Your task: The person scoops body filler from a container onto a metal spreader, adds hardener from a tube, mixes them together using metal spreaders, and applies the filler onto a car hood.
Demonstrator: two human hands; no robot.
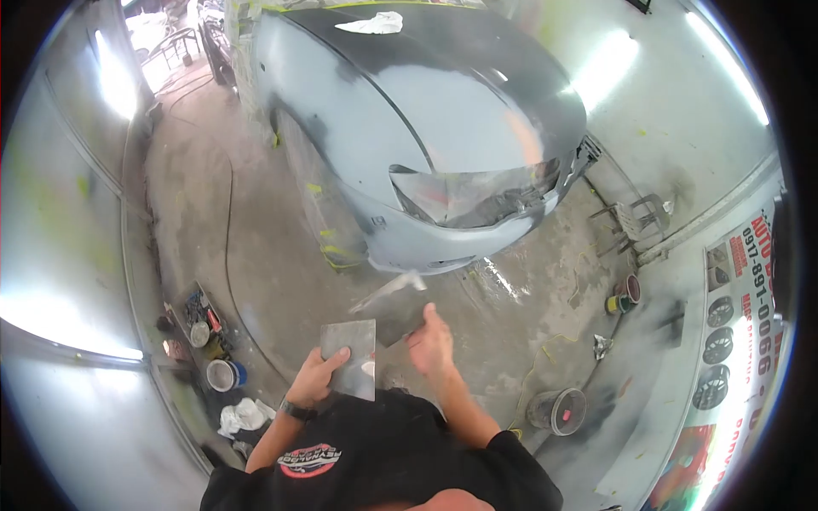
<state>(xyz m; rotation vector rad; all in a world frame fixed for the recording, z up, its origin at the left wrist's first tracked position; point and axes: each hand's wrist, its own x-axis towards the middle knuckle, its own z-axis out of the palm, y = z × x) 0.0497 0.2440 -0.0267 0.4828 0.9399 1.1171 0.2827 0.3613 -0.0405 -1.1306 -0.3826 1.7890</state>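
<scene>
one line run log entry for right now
left hand grips grey plate | right hand holds darker plate | car ahead, patchy grey

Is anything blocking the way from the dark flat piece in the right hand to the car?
Nothing visible stands between the dark flat piece and the car; the left hand's metal plate is off to the left.

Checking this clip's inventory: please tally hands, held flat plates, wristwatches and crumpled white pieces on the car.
Hands: 2 (left hand, right hand)
Held plates: 2 (lighter plate, darker plate)
Wristwatch: 1
Crumpled white piece: 1
Total: 6
</scene>
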